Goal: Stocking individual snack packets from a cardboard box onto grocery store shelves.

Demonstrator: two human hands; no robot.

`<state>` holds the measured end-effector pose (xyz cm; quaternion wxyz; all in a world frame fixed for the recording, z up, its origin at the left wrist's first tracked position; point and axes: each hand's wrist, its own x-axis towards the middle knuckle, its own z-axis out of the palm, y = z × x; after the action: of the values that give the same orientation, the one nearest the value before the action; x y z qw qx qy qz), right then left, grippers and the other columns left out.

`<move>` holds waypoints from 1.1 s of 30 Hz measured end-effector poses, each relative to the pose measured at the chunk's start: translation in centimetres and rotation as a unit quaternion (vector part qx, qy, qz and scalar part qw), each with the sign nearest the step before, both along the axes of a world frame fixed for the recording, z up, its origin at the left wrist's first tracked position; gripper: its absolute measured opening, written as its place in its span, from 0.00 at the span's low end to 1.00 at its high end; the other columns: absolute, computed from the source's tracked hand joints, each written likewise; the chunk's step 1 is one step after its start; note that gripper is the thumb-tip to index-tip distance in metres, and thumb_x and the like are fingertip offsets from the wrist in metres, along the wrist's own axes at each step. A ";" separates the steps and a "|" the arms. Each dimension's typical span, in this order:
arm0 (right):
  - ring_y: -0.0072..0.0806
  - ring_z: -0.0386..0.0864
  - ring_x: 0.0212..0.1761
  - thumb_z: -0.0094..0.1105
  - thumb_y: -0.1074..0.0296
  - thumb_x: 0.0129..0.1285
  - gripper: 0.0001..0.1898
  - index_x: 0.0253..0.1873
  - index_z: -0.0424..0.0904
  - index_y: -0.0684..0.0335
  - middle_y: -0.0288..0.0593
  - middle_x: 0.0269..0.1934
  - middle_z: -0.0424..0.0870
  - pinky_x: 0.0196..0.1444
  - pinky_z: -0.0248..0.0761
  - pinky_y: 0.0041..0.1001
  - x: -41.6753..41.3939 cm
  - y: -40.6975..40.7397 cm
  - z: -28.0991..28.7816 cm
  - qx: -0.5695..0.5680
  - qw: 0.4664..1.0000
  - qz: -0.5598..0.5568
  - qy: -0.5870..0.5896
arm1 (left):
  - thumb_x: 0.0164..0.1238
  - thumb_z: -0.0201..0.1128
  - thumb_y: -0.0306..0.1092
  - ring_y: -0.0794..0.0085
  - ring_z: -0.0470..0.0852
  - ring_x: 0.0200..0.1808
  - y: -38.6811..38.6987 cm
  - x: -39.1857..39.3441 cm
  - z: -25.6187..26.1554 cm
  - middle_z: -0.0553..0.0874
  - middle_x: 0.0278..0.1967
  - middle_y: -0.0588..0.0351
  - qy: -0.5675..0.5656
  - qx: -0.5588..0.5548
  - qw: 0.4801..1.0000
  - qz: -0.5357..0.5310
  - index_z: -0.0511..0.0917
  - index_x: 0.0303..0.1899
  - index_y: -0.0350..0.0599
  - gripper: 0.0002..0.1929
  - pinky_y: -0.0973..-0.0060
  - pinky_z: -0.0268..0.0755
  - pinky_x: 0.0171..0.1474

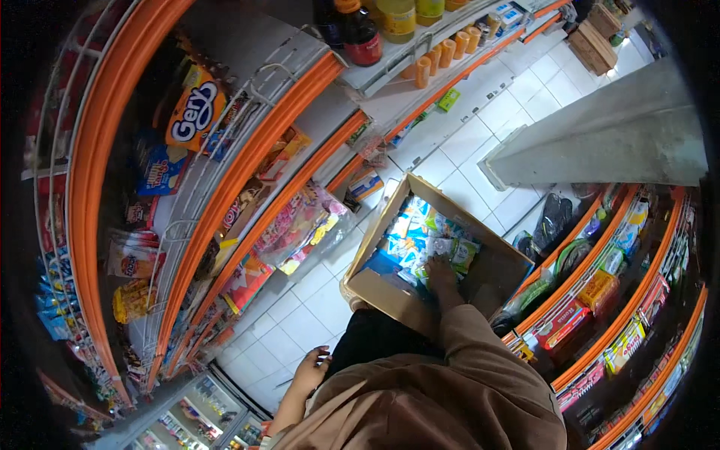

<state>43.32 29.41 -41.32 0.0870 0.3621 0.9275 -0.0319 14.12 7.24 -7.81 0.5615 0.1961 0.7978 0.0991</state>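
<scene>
My right hand [442, 275] reaches down into a cardboard box [376, 293] on the white tiled floor. The box holds many small blue-and-white packets [410, 228] and some green ones [464, 256]. The fingers touch the packets near the green ones; whether they grip any is hidden. My left hand [313, 365] hangs beside my dark-clothed leg [371, 340], fingers loosely bent and slightly apart. I see nothing in it.
Orange-edged shelves [247, 185] with snack packs rise on the left. More stocked shelves [585, 253] stand close on the right. A grey pillar [602, 129] is beyond the box. A glass display case [197, 413] stands at lower left. Wooden-looking boxes [593, 45] lie far off.
</scene>
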 end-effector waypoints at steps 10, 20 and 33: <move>0.37 0.77 0.47 0.46 0.60 0.61 0.13 0.39 0.81 0.56 0.42 0.42 0.81 0.53 0.65 0.46 0.6 1.5 -2.1 -0.112 0.988 -0.084 -0.068 | 0.66 0.55 0.42 0.57 0.80 0.47 -0.1 0.4 0.7 0.81 0.46 0.46 0.050 0.016 0.997 -0.056 0.72 0.55 0.42 0.20 0.67 0.72 0.50; 0.40 0.78 0.51 0.63 0.45 0.48 0.30 0.52 0.75 0.59 0.49 0.48 0.79 0.52 0.70 0.41 -0.9 4.6 5.0 -0.283 0.939 -0.143 -0.134 | 0.66 0.54 0.43 0.55 0.79 0.48 0.4 0.5 0.4 0.81 0.46 0.47 0.075 0.081 0.991 -0.075 0.72 0.55 0.43 0.20 0.66 0.71 0.51; 0.24 0.76 0.33 0.73 0.46 0.44 0.30 0.47 0.81 0.62 0.38 0.38 0.83 0.32 0.69 0.25 -5.8 10.0 23.1 -0.645 0.743 -0.152 0.097 | 0.71 0.53 0.35 0.74 0.76 0.53 7.5 -0.9 2.7 0.78 0.52 0.55 -0.284 0.285 0.901 0.162 0.70 0.56 0.41 0.16 0.74 0.67 0.56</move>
<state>37.53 39.39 -18.25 0.2035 0.3508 0.6215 -0.6702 13.21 14.76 -5.08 0.6604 0.1798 0.5630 0.4632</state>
